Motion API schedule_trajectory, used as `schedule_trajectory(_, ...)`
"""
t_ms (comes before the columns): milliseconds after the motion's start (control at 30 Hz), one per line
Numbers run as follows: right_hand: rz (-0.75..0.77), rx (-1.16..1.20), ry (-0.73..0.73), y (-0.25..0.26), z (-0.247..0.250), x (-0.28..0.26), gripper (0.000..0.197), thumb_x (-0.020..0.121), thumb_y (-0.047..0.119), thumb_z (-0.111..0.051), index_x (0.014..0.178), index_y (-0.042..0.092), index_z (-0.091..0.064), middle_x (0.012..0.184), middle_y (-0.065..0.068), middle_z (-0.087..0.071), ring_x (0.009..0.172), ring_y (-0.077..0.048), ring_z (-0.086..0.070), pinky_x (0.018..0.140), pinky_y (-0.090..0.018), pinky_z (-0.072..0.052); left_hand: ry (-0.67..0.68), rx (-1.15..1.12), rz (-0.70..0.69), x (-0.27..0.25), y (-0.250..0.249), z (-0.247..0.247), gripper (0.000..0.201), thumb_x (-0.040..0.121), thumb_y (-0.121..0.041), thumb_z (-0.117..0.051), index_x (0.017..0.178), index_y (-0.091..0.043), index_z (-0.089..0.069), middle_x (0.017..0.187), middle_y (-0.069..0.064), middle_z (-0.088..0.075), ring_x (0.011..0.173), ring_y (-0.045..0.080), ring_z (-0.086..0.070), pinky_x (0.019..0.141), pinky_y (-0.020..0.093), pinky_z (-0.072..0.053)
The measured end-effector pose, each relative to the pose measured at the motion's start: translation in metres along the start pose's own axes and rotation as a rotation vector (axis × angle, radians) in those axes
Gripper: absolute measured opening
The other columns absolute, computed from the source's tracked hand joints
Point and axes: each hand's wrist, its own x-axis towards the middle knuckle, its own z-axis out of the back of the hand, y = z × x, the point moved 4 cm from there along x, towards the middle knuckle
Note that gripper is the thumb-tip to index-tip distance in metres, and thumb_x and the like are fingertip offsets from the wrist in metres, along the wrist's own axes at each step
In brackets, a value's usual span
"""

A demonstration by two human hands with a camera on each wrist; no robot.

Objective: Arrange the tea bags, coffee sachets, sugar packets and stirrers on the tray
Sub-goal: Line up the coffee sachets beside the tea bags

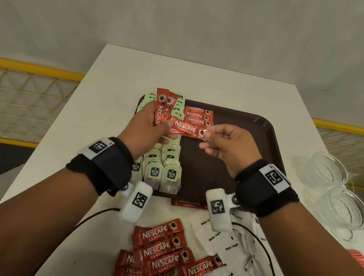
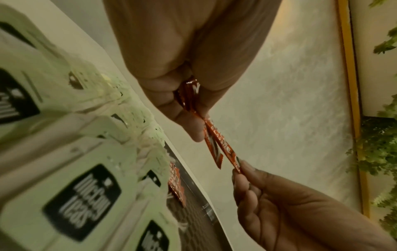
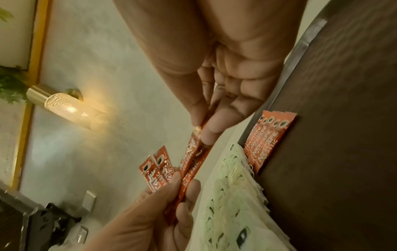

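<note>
Your left hand (image 1: 147, 129) is raised over the brown tray (image 1: 261, 134), fingers curled round a fan of red coffee sachets (image 1: 162, 110), while your right hand (image 1: 228, 143) pinches the end of one sachet (image 1: 186, 129) between thumb and forefinger. The tray holds rows of green tea bags (image 1: 163, 170) along its left side and three sachets laid flat (image 1: 198, 116) beside them.

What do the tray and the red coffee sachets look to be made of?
Tray: probably moulded plastic, dark brown, matte, with a rolled rim and fine grid texture. Coffee sachets: likely foil-laminated film, glossy; they catch glints and crease sharply where the left hand and right hand pinch them.
</note>
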Motion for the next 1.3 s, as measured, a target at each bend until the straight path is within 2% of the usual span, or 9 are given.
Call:
schedule_trajectory(167,-0.11,0.064,0.012,-0.006,0.01,0.014,0.007,0.093,0.006,-0.059,0.099,0.007,-0.062,0.074,-0.007,-0.065,0.062,-0.01,-0.066,0.054,-0.018,-0.052,0.078,-0.089,0.008,0.003,-0.006,-0.002,0.035,0.099,-0.014,-0.057,0.132,-0.018,-0.046,0.118,-0.001,-0.068,0.09,0.021,-0.074,0.065,0.025,-0.058)
schedule_trajectory(333,-0.29,0.117,-0.051,-0.017,0.038,0.021,0.008,0.095,0.004,-0.054,0.097,0.008,-0.061,0.074,-0.007,-0.065,0.058,-0.012,-0.065,0.047,-0.018,-0.05,0.0,-0.062,0.04,0.011,0.002,0.009,0.031,0.101,-0.013,-0.053,0.131,-0.012,-0.046,0.12,0.011,-0.066,0.09,0.022,-0.074,0.067,0.028,-0.059)
schedule_trajectory(467,-0.449,-0.068,-0.085,-0.035,0.045,0.026,0.011,0.095,0.004,-0.054,0.103,0.006,-0.061,0.072,-0.007,-0.066,0.053,-0.011,-0.065,0.04,-0.017,-0.046,-0.052,-0.065,0.054,0.011,0.004,0.016,0.03,0.102,-0.011,-0.051,0.132,-0.011,-0.046,0.117,0.011,-0.067,0.088,0.02,-0.074,0.064,0.023,-0.057)
schedule_trajectory(667,-0.603,-0.398,-0.094,-0.029,0.026,0.043,0.016,0.096,0.016,-0.057,0.11,0.01,-0.058,0.08,-0.007,-0.063,0.063,-0.012,-0.059,0.054,-0.017,-0.044,-0.065,-0.065,0.047,0.006,0.005,0.019,0.031,0.102,-0.012,-0.051,0.132,-0.009,-0.046,0.114,0.013,-0.067,0.085,0.018,-0.074,0.065,0.023,-0.058)
schedule_trajectory(800,-0.645,-0.555,-0.117,-0.029,0.021,0.056,0.024,0.092,0.024,-0.064,0.11,0.009,-0.06,0.081,-0.005,-0.063,0.056,-0.011,-0.057,0.049,-0.019,-0.044,-0.046,-0.057,0.055,0.002,0.007,0.023,0.033,0.102,-0.012,-0.051,0.135,-0.013,-0.046,0.116,0.009,-0.068,0.087,0.019,-0.074,0.068,0.025,-0.06)
schedule_trajectory(1000,-0.58,-0.574,-0.168,-0.035,0.022,0.064,0.019,0.087,0.024,-0.07,0.091,0.01,-0.059,0.079,-0.005,-0.064,0.054,-0.014,-0.059,0.046,-0.024,-0.045,-0.03,-0.037,0.079,-0.002,0.009,0.027,0.034,0.102,-0.014,-0.051,0.136,-0.015,-0.046,0.117,0.005,-0.068,0.091,0.021,-0.074,0.069,0.026,-0.061)
schedule_trajectory(1167,-0.263,-0.552,-0.177,-0.024,0.023,0.061,0.021,0.09,0.032,-0.065,0.084,0.014,-0.059,0.074,-0.004,-0.06,0.057,-0.013,-0.057,0.043,-0.02,-0.045,0.019,-0.035,0.079,-0.004,0.011,0.019,0.034,0.102,-0.013,-0.052,0.135,-0.017,-0.047,0.118,0.005,-0.069,0.089,0.021,-0.073,0.072,0.031,-0.061)
schedule_trajectory(1233,-0.177,-0.508,-0.047,-0.012,0.007,0.051,0.033,0.091,0.043,-0.06,0.095,0.01,-0.062,0.077,-0.005,-0.062,0.059,-0.012,-0.056,0.053,-0.023,-0.048,0.043,-0.026,0.079,-0.003,0.012,0.013,0.034,0.102,-0.014,-0.053,0.135,-0.018,-0.047,0.118,0.005,-0.068,0.09,0.023,-0.073,0.07,0.03,-0.06)
schedule_trajectory(1300,-0.14,-0.363,0.126,-0.005,-0.009,0.04,0.032,0.089,0.036,-0.065,0.102,0.007,-0.063,0.08,-0.006,-0.064,0.062,-0.012,-0.058,0.058,-0.024,-0.051,0.063,-0.022,0.077,-0.001,0.01,0.005,0.034,0.101,-0.015,-0.053,0.134,-0.017,-0.047,0.118,0.006,-0.068,0.089,0.023,-0.073,0.066,0.026,-0.057)
